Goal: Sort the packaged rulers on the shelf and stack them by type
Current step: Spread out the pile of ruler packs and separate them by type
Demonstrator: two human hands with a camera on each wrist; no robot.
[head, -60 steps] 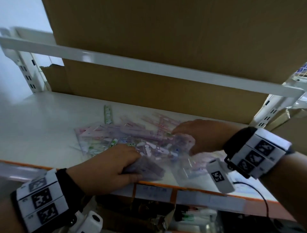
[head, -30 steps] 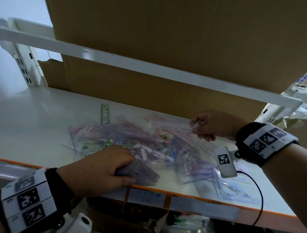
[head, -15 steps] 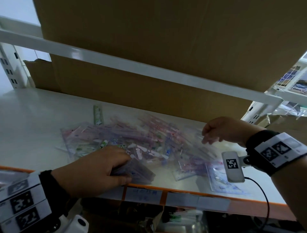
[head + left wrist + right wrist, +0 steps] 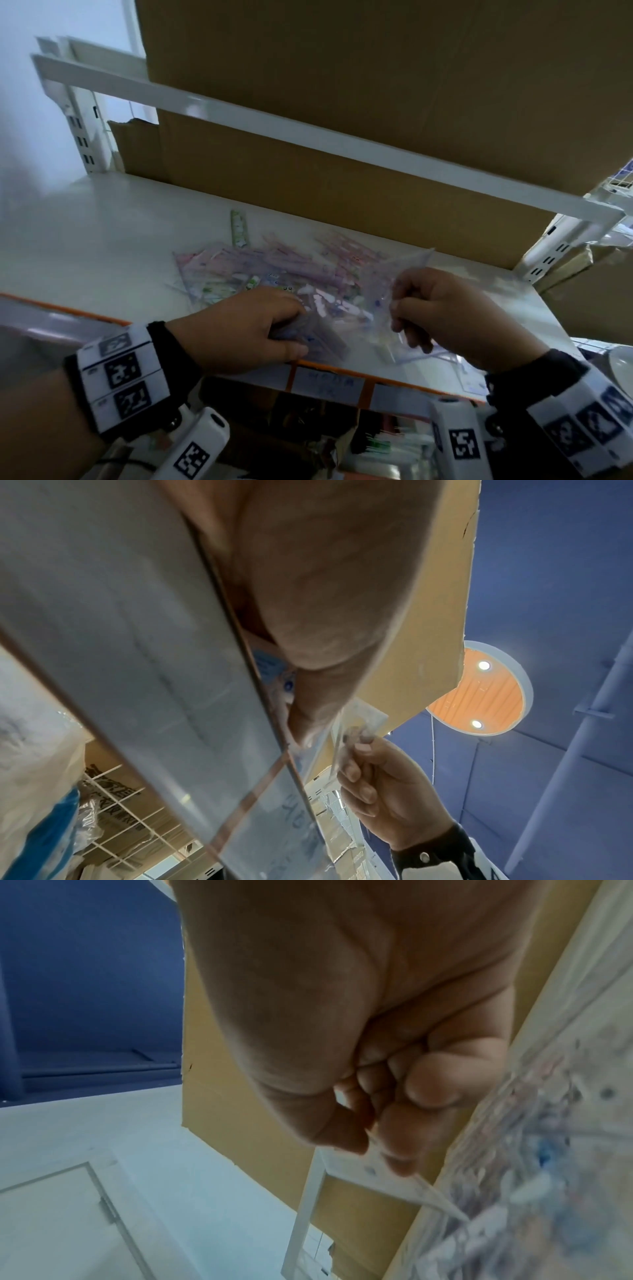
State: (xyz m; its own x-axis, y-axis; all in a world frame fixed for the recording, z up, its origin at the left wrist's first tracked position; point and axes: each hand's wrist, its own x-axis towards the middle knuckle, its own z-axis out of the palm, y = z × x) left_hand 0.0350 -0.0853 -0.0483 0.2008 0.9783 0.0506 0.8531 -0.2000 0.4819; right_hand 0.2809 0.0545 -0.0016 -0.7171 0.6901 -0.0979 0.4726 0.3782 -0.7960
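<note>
A loose pile of packaged rulers (image 4: 274, 274) in clear pink and purple sleeves lies mid-shelf. At the front edge my left hand (image 4: 301, 329) grips a bundle of packaged rulers (image 4: 322, 339), fingers on top and thumb at the edge. My right hand (image 4: 400, 308) pinches a clear triangular ruler pack (image 4: 397, 270) and holds it tilted above the pile's right side. In the right wrist view thumb and finger pinch that clear pack (image 4: 377, 1164). The left wrist view shows the right hand (image 4: 383, 783) holding the pack (image 4: 363, 721).
One green ruler pack (image 4: 237, 228) lies alone behind the pile. Cardboard boxes (image 4: 308, 178) line the back and the shelf above. The white shelf (image 4: 85, 246) is bare on the left. Its orange front edge (image 4: 342, 371) carries labels. More clear packs (image 4: 472, 373) lie front right.
My right hand left the pink pack held a second ago, reached right, then came back to the front with a clear triangular pack lifted. The left hand stayed on its bundle.
</note>
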